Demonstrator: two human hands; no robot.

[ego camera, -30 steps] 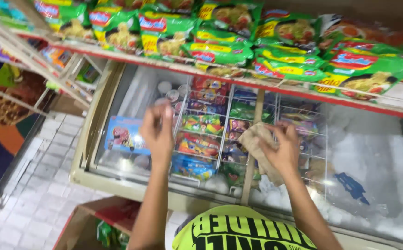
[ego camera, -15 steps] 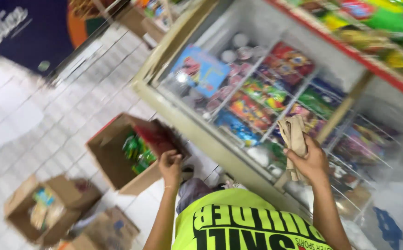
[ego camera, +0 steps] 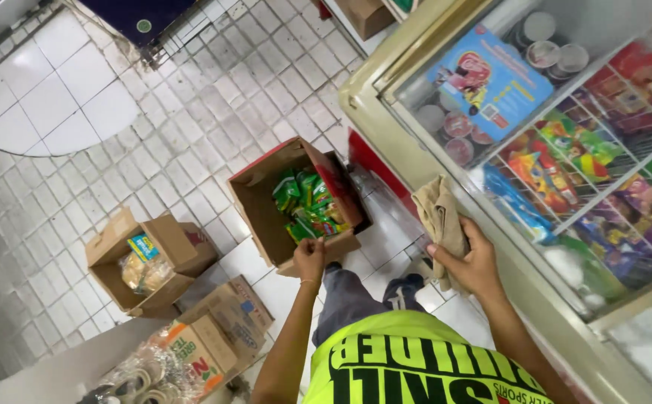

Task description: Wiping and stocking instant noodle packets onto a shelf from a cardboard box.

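Note:
My right hand (ego camera: 469, 260) grips a beige cloth (ego camera: 438, 218) at the front edge of a glass-topped chest freezer (ego camera: 386, 127). My left hand (ego camera: 309, 257) hangs low with its fingers curled, just over the near rim of an open cardboard box (ego camera: 266, 217) on the floor. That box holds green snack packets (ego camera: 307, 202). My left hand holds nothing that I can see. Under the freezer glass lie colourful ice cream wrappers (ego camera: 573, 150) in wire baskets and round tubs (ego camera: 546, 52).
A smaller open box (ego camera: 142, 258) with packets stands on the white tiled floor at the left. More cardboard boxes (ego camera: 217, 337) and clear-wrapped goods (ego camera: 146, 374) sit by my feet. A dark sign (ego camera: 139, 19) stands at the top.
The view has swung from the shelf of packets down to the floor. My left hand dropped from the freezer lid to the open box. My right hand pulled the cloth to the freezer's edge.

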